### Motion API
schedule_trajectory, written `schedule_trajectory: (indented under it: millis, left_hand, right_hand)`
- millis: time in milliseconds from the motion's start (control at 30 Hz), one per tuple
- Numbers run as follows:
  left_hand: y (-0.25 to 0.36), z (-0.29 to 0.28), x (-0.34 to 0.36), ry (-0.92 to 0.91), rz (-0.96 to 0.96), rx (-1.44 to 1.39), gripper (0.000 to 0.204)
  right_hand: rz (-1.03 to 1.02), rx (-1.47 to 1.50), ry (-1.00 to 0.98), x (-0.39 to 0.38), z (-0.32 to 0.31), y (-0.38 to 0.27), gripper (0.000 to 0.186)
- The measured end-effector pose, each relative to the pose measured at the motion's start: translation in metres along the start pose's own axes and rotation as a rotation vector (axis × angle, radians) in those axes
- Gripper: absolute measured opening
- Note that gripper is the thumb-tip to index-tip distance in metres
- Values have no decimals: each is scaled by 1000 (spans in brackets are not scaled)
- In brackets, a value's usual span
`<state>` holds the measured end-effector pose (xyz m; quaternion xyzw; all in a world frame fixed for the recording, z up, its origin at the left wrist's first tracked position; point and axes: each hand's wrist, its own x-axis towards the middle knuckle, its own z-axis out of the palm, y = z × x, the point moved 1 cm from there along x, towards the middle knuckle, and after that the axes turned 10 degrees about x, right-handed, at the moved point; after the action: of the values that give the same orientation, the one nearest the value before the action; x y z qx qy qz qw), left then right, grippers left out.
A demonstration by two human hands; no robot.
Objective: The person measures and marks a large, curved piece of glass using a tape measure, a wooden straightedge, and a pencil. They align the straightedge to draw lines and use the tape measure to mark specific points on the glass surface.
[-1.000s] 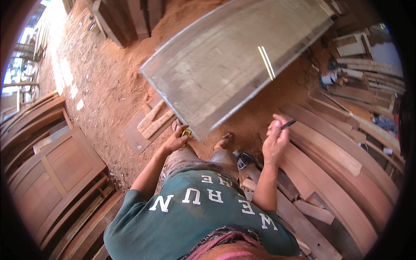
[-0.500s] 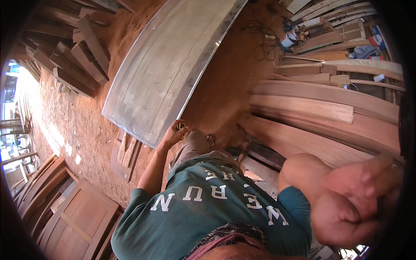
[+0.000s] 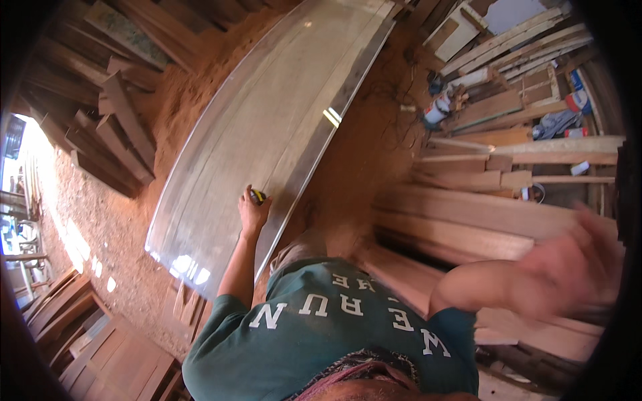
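My left hand (image 3: 251,217) is closed round a small yellow and black tape measure (image 3: 257,196). It is over the near part of a long, shiny grey-brown panel (image 3: 227,144) with pale edges; whether it touches the surface I cannot tell. No drawn-out blade shows. Off to the right, my right hand (image 3: 568,264) is raised above the stacked boards, with the arm bent out. Motion smears its fingers, so their position is unclear.
Long wooden boards (image 3: 461,217) lie stacked at right. A white bucket (image 3: 438,110) and tangled cable are farther back. Short timber pieces (image 3: 127,127) lean at far left. Wooden door panels (image 3: 117,357) are at near left. Reddish sawdust covers the floor.
My left hand has moved with the tape measure from the panel's near right corner to over its surface. My right hand has swung forward, away from my shoulder. The whole view has shifted.
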<state>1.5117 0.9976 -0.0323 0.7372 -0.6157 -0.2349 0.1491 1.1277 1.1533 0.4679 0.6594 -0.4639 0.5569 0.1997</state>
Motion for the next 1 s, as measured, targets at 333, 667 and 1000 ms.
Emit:
schedule_trajectory:
  millis: [333,667,1000]
  left_hand:
    - [92,43,174,152,-49,180,91]
    - [134,62,147,421,-440,249,90]
    - [147,169,3,709,-1978,-1060,83]
  right_hand:
    - [1008,156,-586,-213,181,284,23]
    - [1441,492,-751,-268,356,526,60]
    - [2106,974,-378,-272,522,692,46]
